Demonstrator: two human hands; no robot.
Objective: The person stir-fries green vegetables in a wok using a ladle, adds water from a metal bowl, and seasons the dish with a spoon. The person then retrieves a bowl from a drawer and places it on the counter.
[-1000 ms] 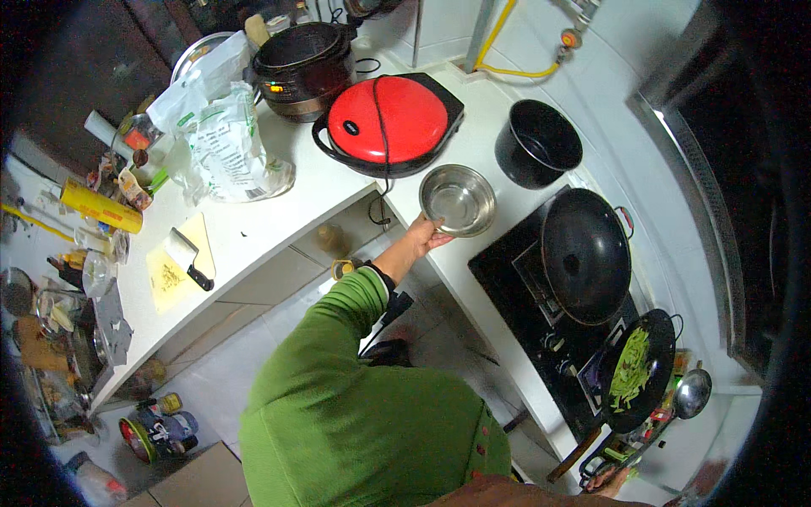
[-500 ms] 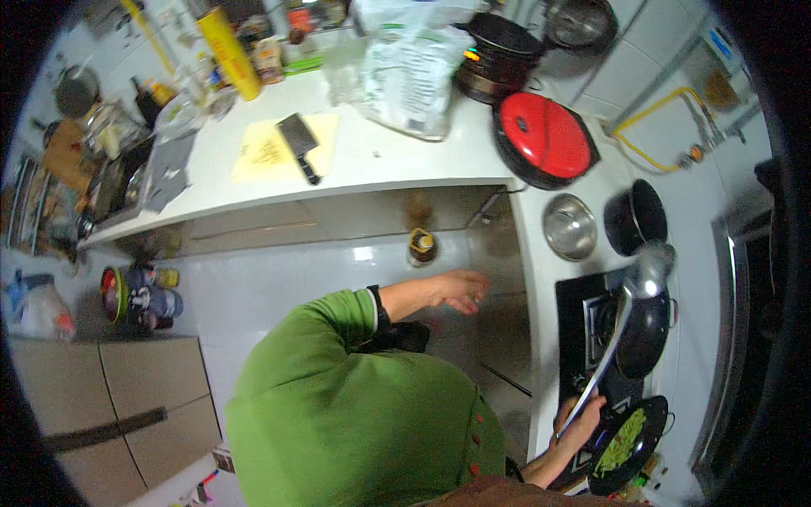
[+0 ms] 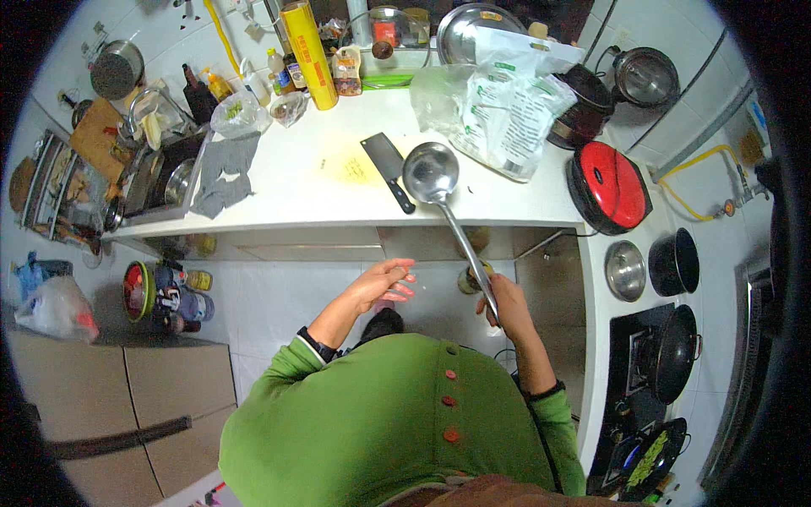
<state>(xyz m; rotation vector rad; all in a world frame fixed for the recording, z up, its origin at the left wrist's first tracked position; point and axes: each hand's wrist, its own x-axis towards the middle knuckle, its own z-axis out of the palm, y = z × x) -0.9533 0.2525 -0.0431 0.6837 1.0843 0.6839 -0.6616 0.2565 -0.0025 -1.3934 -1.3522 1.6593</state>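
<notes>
A long-handled metal ladle (image 3: 431, 173) is gripped near its handle's end by my right hand (image 3: 511, 306). It slants up and away to the left, and its bowl appears over the white counter (image 3: 296, 182), just right of a black-handled cleaver (image 3: 383, 158). In front of my body, my left hand (image 3: 376, 287) holds nothing, with its fingers apart. Green food lies in a black wok (image 3: 673, 456) at the lower right, where a bluish glow shows beside the pan. A second dark wok (image 3: 676, 355) stands on the stove (image 3: 621, 346) behind it.
A red-lidded electric pan (image 3: 610, 186), a metal bowl (image 3: 625, 270) and a black pot (image 3: 674, 262) line the right-hand counter. White plastic bags (image 3: 515, 122) and a yellow tube-shaped box (image 3: 308, 55) stand farther back. A sink (image 3: 165, 173) is at the left; a bottle (image 3: 467, 281) stands low below the counter.
My view has turned right-to-left, away from the stove. My right hand has brought the ladle from over the stove to in front of me, its bowl now toward the cleaver.
</notes>
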